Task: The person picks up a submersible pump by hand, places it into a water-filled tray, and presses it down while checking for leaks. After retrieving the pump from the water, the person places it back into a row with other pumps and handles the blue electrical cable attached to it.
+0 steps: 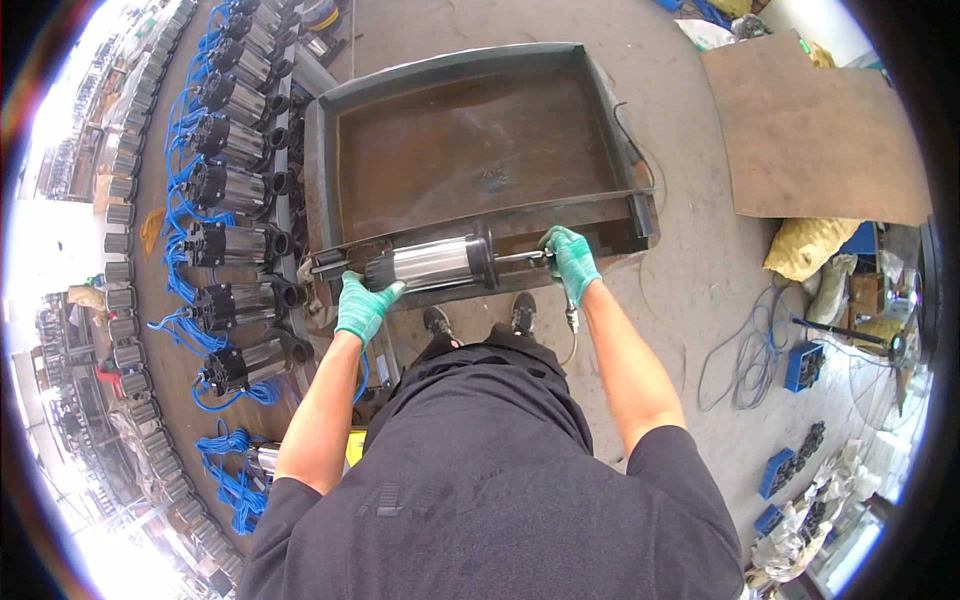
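Observation:
A submersible pump motor (435,263) with a shiny steel barrel and black ends lies across the near edge of a rusty metal tank (585,120). Its thin shaft (520,257) points right. My left hand (363,307), in a green knit glove, grips the motor's black left end, with the thumb along the steel barrel. My right hand (572,260), gloved alike, is closed at the shaft's tip around a metal hose fitting. Below that hand hangs the hose (573,330). My fingers hide most of the fitting, so I cannot tell how it meets the shaft.
Several similar pumps (235,245) with blue cables (180,270) stand in a row at the left. Farther left are rows of steel housings (118,245). Right of the tank are a brown sheet (815,130), a yellow sack (805,245), loose cable (755,350) and blue bins (800,367).

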A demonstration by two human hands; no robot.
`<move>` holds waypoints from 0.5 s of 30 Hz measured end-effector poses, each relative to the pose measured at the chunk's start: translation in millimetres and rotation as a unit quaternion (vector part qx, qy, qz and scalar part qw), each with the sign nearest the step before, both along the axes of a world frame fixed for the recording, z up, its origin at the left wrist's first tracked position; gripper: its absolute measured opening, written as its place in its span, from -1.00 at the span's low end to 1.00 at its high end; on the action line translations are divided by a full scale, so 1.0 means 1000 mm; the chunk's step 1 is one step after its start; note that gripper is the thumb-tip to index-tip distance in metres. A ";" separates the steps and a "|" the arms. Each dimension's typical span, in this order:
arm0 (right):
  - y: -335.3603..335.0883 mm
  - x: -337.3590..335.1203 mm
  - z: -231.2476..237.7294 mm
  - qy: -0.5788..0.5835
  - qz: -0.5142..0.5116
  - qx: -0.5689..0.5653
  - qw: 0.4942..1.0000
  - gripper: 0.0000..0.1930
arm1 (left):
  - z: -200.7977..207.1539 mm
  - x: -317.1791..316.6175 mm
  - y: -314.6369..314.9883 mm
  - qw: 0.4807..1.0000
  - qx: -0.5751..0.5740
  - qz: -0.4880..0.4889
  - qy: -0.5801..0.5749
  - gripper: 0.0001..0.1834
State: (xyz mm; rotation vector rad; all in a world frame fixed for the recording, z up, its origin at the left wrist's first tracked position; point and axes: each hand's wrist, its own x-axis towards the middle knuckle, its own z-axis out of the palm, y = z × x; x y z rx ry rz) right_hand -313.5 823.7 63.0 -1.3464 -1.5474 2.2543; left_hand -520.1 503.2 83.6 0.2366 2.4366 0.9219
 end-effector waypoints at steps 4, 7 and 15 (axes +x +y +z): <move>-0.005 -0.005 -0.003 -0.011 -0.023 -0.014 1.000 -0.74 | 0.003 -0.003 0.001 0.999 -0.040 -0.018 0.019 -0.17; -0.007 -0.005 -0.005 -0.010 -0.044 -0.020 0.999 -0.74 | 0.004 -0.002 0.000 0.998 -0.059 -0.024 0.024 -0.11; -0.005 -0.007 -0.008 -0.012 -0.051 -0.024 0.998 -0.76 | -0.003 -0.005 -0.002 0.996 -0.076 -0.034 0.021 0.04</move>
